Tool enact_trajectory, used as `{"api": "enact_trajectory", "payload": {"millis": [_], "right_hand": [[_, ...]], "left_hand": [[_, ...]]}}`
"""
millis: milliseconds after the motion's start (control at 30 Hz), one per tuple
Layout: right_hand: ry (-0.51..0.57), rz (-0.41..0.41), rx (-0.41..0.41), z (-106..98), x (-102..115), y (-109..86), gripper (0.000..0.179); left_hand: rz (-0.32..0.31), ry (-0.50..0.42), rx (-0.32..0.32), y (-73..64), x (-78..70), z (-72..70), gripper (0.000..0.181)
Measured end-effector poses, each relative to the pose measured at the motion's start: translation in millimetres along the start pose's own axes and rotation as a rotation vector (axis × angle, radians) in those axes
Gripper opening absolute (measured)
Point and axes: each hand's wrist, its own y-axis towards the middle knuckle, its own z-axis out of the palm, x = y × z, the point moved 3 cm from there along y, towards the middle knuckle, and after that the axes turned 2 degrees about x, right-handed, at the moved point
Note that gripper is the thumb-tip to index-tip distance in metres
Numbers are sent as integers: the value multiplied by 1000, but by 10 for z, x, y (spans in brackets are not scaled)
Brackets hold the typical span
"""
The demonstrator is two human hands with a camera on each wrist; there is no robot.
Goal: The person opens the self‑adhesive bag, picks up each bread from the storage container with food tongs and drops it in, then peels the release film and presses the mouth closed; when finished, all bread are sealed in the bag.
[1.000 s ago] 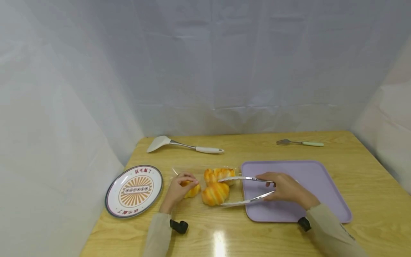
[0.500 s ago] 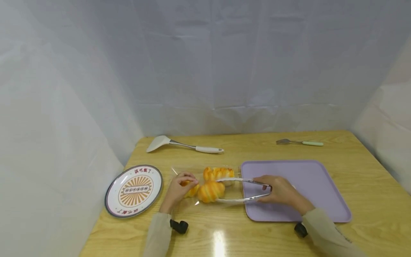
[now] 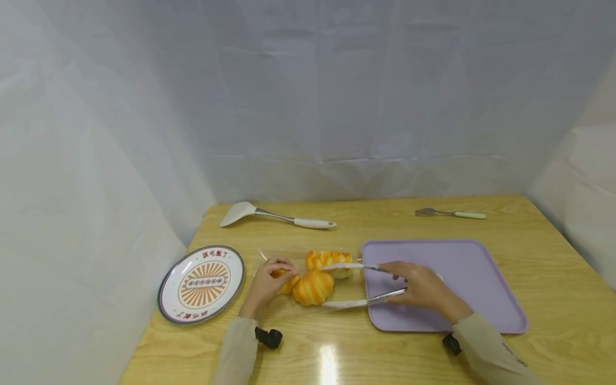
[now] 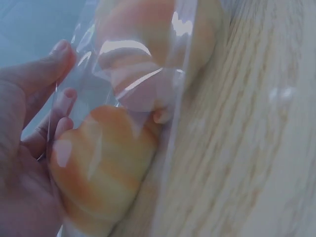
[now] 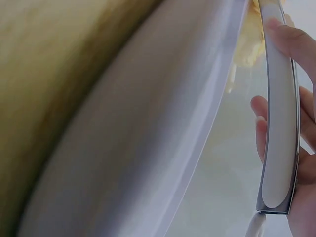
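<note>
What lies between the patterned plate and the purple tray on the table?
In the head view, the left hand, bread pieces, a clear bag and the tips of the tongs.

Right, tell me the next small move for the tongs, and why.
Probably ease the tongs back rightward: they stand spread by the striped bun, which shows through the clear bag that the left hand holds.

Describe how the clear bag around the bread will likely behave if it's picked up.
The clear bag will probably be floppy, since its film is thin and see-through. Its glossy highlights suggest it may feel slippery. Lifted only where the left hand pinches it, it would likely sag under the bread inside.
</note>
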Motion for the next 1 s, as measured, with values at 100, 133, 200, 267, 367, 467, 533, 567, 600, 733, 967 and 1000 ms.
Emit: {"api": "enact_trajectory", "payload": {"millis": [100, 133, 200, 267, 367, 467, 533, 567, 600, 733, 967, 1000], "right_hand": [[37, 71, 30, -46, -54, -26, 69], [45, 82, 34, -66, -72, -31, 68], [59, 100, 35, -96, -103, -41, 66], [51, 86, 25, -117, -122, -43, 63], [26, 35, 0, -146, -120, -20, 59], [1, 0, 10, -185, -99, 22, 59], [-18, -14, 21, -218, -84, 48, 59], [-29, -25, 24, -238, -73, 63, 60], [-43, -34, 29, -251, -64, 78, 60], [-104, -78, 54, -253, -31, 143, 61], [-26, -67, 73, -177, -29, 151, 54], [-1, -58, 76, -175, -33, 141, 53]], "left_hand": [[2, -9, 5, 2, -7, 0, 7], [1, -12, 6, 1, -8, -2, 7], [-7, -17, 7, -2, -6, -4, 7], [-14, -19, 6, -3, -4, -5, 7], [-21, -16, 3, 1, -5, -5, 6], [-14, -10, -1, 5, 2, 3, 6], [-11, -5, 1, 5, 8, 9, 6], [-12, -2, 3, 3, 11, 11, 6], [-12, -2, 4, 3, 14, 12, 6], [-26, -13, -3, 2, 14, 7, 6], [-29, -19, 0, 5, 9, -2, 7], [-37, -22, 0, 4, 13, -4, 7]]}}
